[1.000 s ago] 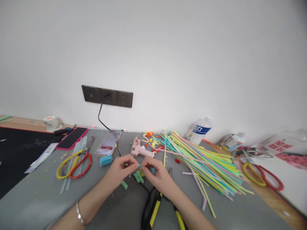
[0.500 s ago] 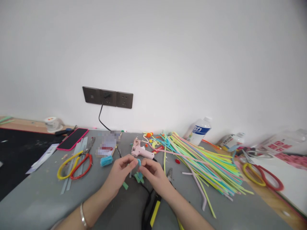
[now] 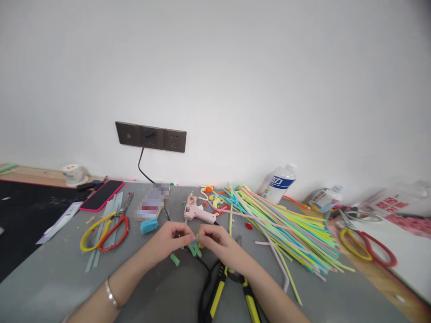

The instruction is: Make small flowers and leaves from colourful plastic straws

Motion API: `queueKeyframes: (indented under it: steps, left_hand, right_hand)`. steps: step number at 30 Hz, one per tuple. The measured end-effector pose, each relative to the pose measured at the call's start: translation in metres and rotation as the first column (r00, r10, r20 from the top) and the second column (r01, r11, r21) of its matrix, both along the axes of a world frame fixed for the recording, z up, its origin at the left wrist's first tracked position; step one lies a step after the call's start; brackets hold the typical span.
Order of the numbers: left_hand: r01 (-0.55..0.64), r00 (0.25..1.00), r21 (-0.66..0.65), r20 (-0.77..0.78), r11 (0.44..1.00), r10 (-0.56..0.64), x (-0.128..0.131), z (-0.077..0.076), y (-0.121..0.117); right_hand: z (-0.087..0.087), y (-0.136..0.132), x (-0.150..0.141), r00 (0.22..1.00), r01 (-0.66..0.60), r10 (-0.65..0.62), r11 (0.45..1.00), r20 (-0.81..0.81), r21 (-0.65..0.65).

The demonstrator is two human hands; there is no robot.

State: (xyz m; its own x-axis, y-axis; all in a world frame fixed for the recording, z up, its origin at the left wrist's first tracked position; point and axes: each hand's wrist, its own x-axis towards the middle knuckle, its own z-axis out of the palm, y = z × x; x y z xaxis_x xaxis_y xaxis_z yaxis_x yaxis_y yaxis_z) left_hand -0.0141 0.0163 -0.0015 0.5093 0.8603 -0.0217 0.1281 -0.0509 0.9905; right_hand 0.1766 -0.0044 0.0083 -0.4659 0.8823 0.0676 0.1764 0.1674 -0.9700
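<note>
From my station I see the left hand (image 3: 172,240) and right hand (image 3: 222,246) pinching a mostly hidden blue fuzzy piece (image 3: 197,238) between their fingertips, green fuzzy strips (image 3: 194,249) showing just below, and judge it light, soft, bendable, best gripped by its ends.

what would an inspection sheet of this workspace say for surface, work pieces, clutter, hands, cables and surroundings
Surface: grey tabletop, strewn with materials
Work pieces: green fuzzy pieces, partly hidden
Clutter: pipe-cleaner bundle, glue gun, phone, red-and-yellow-handled snips
Hands: left hand and right hand nearly meeting at the green fuzzy pieces; grip unclear
Cables: black cable from wall socket to tabletop; black cord beside yellow handle
Surroundings: pale wall, white bottle
</note>
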Motion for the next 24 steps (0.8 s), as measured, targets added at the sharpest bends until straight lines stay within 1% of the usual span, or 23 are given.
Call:
queueKeyframes:
  steps: [3,6,9,12,14,17,21,23,24]
  left_hand:
    - [0.0,1.0,-0.032,0.018,0.999,0.001,0.002,0.002,-0.001]
    - [-0.056,0.995,-0.044,0.08,0.997,0.059,0.006,0.005,-0.004]
    - [-0.126,0.981,-0.051,0.14,0.991,0.132,0.01,0.007,-0.007]
    - [-0.179,0.961,-0.07,0.202,0.981,0.19,0.013,0.007,-0.01]
    - [-0.206,0.945,-0.088,0.241,0.975,0.221,0.015,0.005,-0.012]
    - [-0.245,0.916,-0.165,0.284,0.955,0.284,0.019,-0.001,-0.016]
    - [-0.265,0.855,-0.317,0.36,0.911,0.373,0.026,-0.009,-0.021]
    - [-0.273,0.832,-0.35,0.381,0.896,0.403,0.028,-0.009,-0.021]
    - [-0.293,0.829,-0.344,0.374,0.892,0.417,0.028,-0.009,-0.021]
  right_hand:
    - [-0.002,0.001,0.0,1.0,0.002,-0.002,1.0,-0.029,-0.007]
    - [-0.005,0.002,0.0,0.997,0.022,-0.023,1.0,-0.078,-0.012]
    - [-0.008,0.002,-0.002,0.995,0.014,-0.017,0.999,-0.102,-0.032]
    - [-0.011,0.003,-0.005,0.993,0.005,-0.012,0.999,-0.117,-0.053]
    - [-0.012,0.002,-0.008,0.987,0.019,-0.029,0.998,-0.155,-0.067]
    - [-0.014,0.001,-0.012,0.975,0.037,-0.061,0.993,-0.215,-0.114]
    - [-0.014,-0.001,-0.014,0.962,0.013,-0.067,0.979,-0.263,-0.203]
    - [-0.013,-0.001,-0.014,0.96,0.023,-0.084,0.974,-0.266,-0.225]
    - [-0.013,0.0,-0.014,0.959,0.043,-0.104,0.973,-0.263,-0.228]
